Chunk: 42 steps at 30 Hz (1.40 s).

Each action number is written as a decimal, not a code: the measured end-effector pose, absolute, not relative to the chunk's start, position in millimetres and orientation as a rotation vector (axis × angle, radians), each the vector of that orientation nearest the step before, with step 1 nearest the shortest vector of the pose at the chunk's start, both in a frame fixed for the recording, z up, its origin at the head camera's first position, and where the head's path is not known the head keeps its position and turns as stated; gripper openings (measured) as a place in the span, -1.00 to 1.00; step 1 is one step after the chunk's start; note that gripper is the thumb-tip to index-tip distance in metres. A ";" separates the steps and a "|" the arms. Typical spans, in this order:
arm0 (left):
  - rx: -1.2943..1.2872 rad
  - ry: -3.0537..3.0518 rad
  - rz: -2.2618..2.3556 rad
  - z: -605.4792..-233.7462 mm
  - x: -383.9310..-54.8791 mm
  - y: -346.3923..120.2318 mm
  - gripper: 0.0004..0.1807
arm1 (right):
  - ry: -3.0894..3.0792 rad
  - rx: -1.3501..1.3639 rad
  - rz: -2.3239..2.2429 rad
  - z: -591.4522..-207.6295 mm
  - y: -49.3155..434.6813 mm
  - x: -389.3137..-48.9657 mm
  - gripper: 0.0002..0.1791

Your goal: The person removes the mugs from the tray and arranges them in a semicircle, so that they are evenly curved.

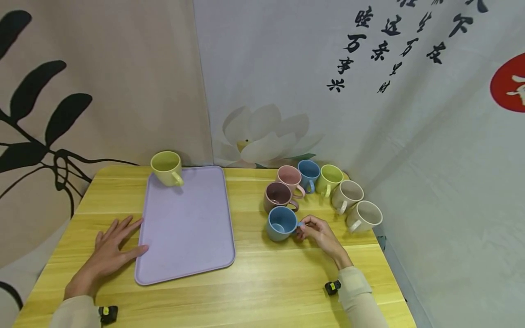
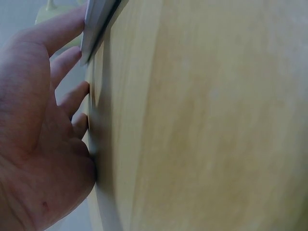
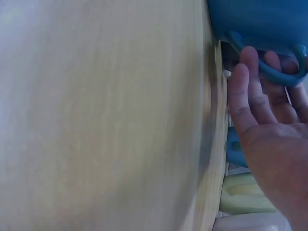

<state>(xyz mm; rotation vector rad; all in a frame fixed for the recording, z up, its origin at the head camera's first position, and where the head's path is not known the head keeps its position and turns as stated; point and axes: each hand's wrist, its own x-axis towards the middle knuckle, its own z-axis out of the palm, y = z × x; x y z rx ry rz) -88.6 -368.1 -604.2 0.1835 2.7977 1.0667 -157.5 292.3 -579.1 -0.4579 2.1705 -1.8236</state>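
My right hand (image 1: 323,236) pinches the handle of a blue mug (image 1: 275,230) at the front of a group of mugs. In the right wrist view, fingers (image 3: 259,103) lie around that looped handle, and the mug stands upright. My left hand (image 1: 107,257) is spread at the left side of a flat lilac tray (image 1: 186,228), thumb and fingertips right at its rim. The left wrist view shows those fingers (image 2: 67,31) stretched out against the tray edge. On the tray's far left corner stands a yellow-green mug (image 1: 167,173), handle toward the right.
Behind the gripped mug are a dark mauve mug (image 1: 274,204), a pink mug (image 1: 289,175) and another blue mug (image 1: 307,175). To the right stand a lime mug (image 1: 329,177) and two beige mugs, one (image 1: 363,216) near the wooden table's (image 1: 262,291) right edge. Curtains hang behind.
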 end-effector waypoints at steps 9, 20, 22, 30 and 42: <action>0.188 2.801 1.078 -605.7 -88.7 -369.0 0.03 | 2.207 -0.440 -1.834 -583.3 293.2 -158.1 -0.67; 0.180 2.800 1.065 -608.4 -89.5 -370.3 0.02 | 2.358 -0.296 -1.831 -579.3 289.2 -154.4 -0.61; 0.182 2.799 1.066 -608.2 -89.5 -370.0 0.02 | 2.426 -0.305 -1.810 -577.3 288.5 -154.1 -0.59; 0.188 2.807 1.063 -608.0 -89.3 -369.2 0.02 | 2.630 -0.391 -1.741 -559.3 279.7 -154.8 -0.48; 0.182 2.813 1.039 -607.7 -89.4 -369.4 0.02 | 2.726 -0.558 -1.649 -522.4 243.2 -152.3 -0.24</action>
